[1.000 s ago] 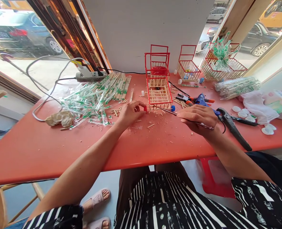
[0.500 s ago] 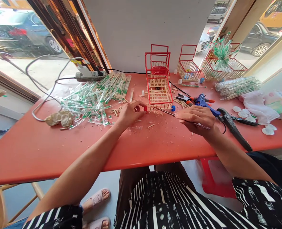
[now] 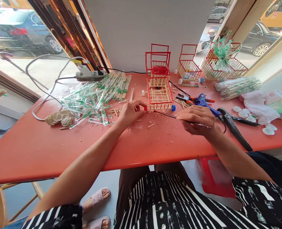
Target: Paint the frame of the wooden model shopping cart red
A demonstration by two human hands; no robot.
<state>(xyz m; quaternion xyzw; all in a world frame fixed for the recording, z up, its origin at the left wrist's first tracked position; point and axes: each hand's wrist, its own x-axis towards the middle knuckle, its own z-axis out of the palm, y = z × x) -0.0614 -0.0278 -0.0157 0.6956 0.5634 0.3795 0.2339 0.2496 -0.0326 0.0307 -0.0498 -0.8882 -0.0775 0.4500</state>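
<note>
fingers (image 3: 141, 106) of the left hand (image 3: 130, 112) pinch a small red piece (image 3: 145, 108) at the front left corner of the stick basket (image 3: 159, 93); grip unchanged over the last second, hand resting on the red table (image 3: 59, 146). right hand (image 3: 198, 118) is closed around a thin metal tool (image 3: 165, 114), held like a pen. change: the tool's tip has swung left and a little lower, now closer to the red piece than a second ago; the right hand has slid slightly toward the body. tip not quite touching the piece, as far as can be told. reads as the tool being lined up on the piece while the left hand steadies it.

basket sits just behind the fingers, unmoved. blue cap (image 3: 172, 108) lies just beyond the tool shaft. blue glue gun (image 3: 204, 103) and black pliers (image 3: 234, 127) lie right of the hand. wrapped sticks (image 3: 90, 98) heaped at left.
</note>
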